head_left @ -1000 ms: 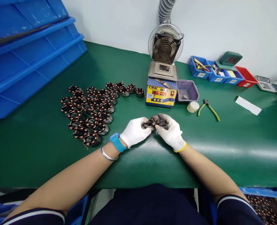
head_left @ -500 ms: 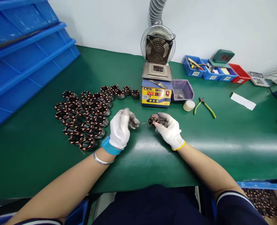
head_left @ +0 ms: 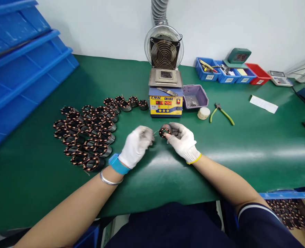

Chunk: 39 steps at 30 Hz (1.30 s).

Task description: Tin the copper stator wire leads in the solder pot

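My right hand (head_left: 182, 139), in a white glove, grips a small copper-wound stator (head_left: 165, 131) just above the green mat (head_left: 245, 148). My gloved left hand (head_left: 136, 144) sits just left of it, fingers pinched on a thin wire lead (head_left: 155, 132) that runs to the stator. A blue strap and a metal bangle circle my left wrist. To the left lies a pile of several like stators (head_left: 89, 129).
A solder pot with red digits (head_left: 165, 101) and a fan (head_left: 164, 51) stand behind my hands. A purple tray (head_left: 195, 97), a tape roll (head_left: 203, 113) and green-handled cutters (head_left: 221, 113) lie to its right. Blue crates (head_left: 18, 69) stack at left; small bins (head_left: 227, 74) line the back.
My left hand let go of the stator, swung left and up, then came back toward it pinching the wire. The right hand kept hold of the stator.
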### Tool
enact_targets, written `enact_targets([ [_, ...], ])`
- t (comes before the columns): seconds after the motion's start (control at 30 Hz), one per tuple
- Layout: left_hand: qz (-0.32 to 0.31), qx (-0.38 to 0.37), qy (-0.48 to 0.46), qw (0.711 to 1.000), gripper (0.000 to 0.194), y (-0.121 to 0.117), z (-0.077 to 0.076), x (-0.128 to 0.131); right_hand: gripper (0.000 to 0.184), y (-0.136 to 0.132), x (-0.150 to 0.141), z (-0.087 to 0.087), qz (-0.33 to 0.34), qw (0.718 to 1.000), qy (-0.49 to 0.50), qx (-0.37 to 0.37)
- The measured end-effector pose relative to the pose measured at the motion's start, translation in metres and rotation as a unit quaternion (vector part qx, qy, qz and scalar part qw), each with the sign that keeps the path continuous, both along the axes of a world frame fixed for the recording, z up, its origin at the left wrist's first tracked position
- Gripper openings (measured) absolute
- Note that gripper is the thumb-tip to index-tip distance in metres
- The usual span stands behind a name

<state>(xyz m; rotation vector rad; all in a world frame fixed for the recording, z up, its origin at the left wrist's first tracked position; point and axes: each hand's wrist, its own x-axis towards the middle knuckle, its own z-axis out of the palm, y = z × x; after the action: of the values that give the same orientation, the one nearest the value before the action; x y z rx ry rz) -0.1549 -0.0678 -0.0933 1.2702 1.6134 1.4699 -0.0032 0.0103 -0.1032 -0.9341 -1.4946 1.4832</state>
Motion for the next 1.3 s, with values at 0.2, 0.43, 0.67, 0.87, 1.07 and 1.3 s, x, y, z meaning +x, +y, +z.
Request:
enact_targets([
  [0.2, -0.043, -0.068, -0.032, 0.996, 0.026, -0.008, 0.009, 0.017, 0.047, -0.004, -0.002, 0.0, -0.001, 1.0, -0.019, 0.025],
  [0.43, 0.107, 0.073, -0.07, 0.989, 0.029, -0.002, 0.01, -0.007, 0.044, -0.003, 0.003, 0.0, -0.038, 0.993, -0.052, 0.1],
  [0.67, -0.057, -0.014, 0.031, 0.998, 0.022, -0.019, 0.01, 0.014, 0.041, -0.007, 0.009, 0.007, -0.038, 0.964, -0.129, 0.229],
  [0.87, 0.058, 0.119, -0.158, 0.979, 0.027, -0.02, 0.007, 0.002, 0.042, -0.005, 0.011, 0.008, -0.069, 0.967, -0.124, 0.21],
  [1.07, 0.014, -0.018, -0.129, 0.991, 0.032, 0.001, -0.011, 0.003, 0.044, 0.038, 0.012, 0.046, -0.076, 0.903, -0.208, 0.368],
  [1.3, -0.022, -0.071, -0.145, 0.987, 0.03, 0.011, -0.009, 0.008, 0.048, 0.147, -0.052, 0.159, -0.065, 0.687, -0.514, 0.509],
])
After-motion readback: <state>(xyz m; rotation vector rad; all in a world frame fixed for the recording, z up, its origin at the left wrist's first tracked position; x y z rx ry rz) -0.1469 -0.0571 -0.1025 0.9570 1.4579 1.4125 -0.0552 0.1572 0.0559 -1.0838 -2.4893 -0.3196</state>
